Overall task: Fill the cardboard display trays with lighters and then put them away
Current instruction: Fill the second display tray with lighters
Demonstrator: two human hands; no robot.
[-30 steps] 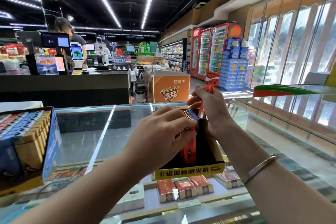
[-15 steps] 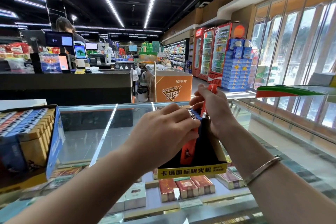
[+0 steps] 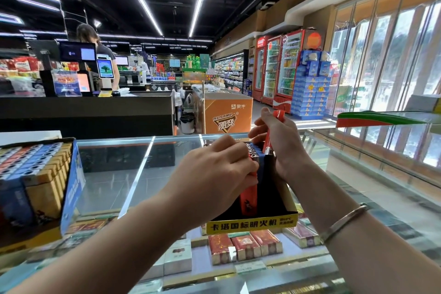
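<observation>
A black cardboard display tray (image 3: 253, 223) with a yellow front strip stands on the glass counter at centre. Blue and orange lighters (image 3: 249, 198) stand in it. My left hand (image 3: 214, 174) curls over the row of lighters and grips them from the left. My right hand (image 3: 279, 141) holds a red lighter (image 3: 272, 133) head down, its metal end just above the row at the tray's right side. A second, full tray of lighters (image 3: 40, 174) with a blue side sits at the left edge.
The glass counter top (image 3: 119, 174) shows cigarette packs (image 3: 245, 244) on the shelf beneath. A raised glass shelf (image 3: 381, 141) runs along the right. A dark checkout counter (image 3: 86, 112) with screens and a person stands behind. An orange freezer (image 3: 226, 114) is beyond.
My right hand has lifted the red lighter slightly higher and tilted it above the row. My left hand keeps its grip on the lighters in the tray.
</observation>
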